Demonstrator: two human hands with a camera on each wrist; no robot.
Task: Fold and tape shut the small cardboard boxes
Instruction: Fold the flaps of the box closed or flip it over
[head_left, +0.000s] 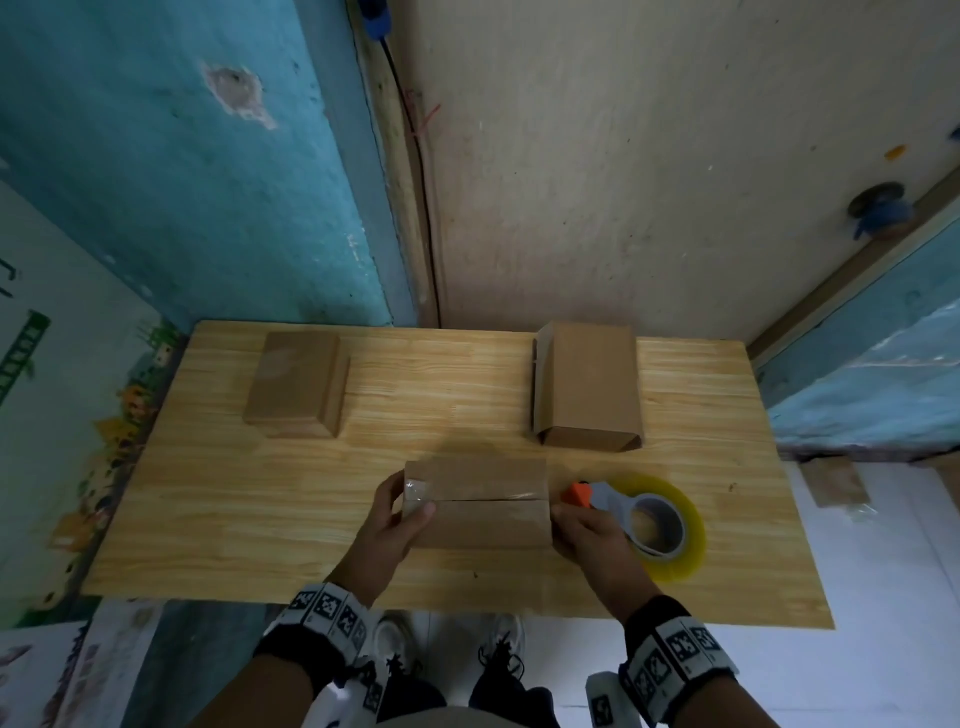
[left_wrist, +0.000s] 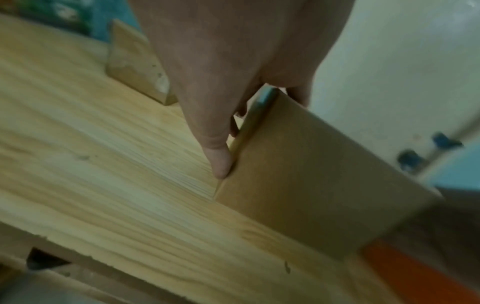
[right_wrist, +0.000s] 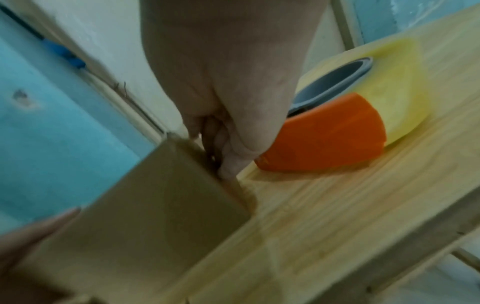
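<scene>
Near box at the table's front centre, flaps folded flat, seam across the top. Clear tape visible only on the left end; seam mid-span and right end look untaped, though glare makes that hard to confirm. Left hand clamped round the left end, thumb on the taped patch. Right hand pressed against the right end face, fingers curled at the edge; grip or just push: cannot tell. Tape dispenser lying just right of that box, not held. Far-left box looks closed and taped. Far-right box not closed, side flap loose. Judged roughly one done, one mid-tape, one left.
</scene>
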